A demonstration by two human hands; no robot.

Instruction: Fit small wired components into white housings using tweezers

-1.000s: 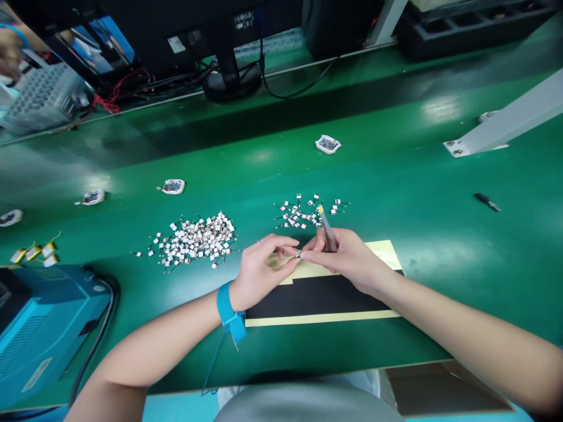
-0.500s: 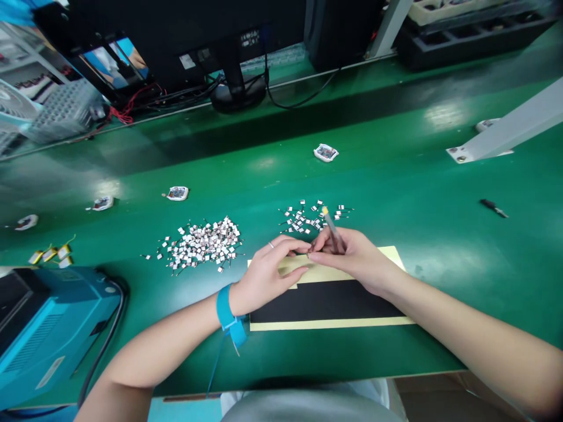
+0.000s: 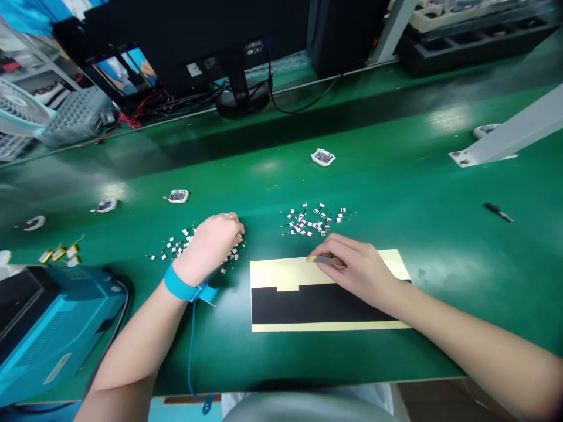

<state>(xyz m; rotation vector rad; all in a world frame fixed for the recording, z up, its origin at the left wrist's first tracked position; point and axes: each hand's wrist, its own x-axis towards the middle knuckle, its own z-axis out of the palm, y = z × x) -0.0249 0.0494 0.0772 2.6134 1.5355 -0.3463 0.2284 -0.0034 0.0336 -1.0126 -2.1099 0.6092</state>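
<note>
Tweezers [image 3: 324,259] in right hand [image 3: 358,271], left hand [image 3: 210,247] over small wired parts [image 3: 178,247]

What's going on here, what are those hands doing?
A person is working at a green bench. The left hand is curled over a pile of tiny parts. The right hand holds tweezers over a yellow sheet with a black strip. A smaller pile lies nearby.

Bench top [image 3: 396,357]: green, glossy, smooth. Near sheet [image 3: 316,306]: matt black, on cream paper backing. Tweezers [image 3: 326,259]: dull grey metal, yellow tip. Wrist strap [image 3: 179,286]: blue woven cloth. Left casing [image 3: 57,328]: blue moulded plastic, satin.
</note>
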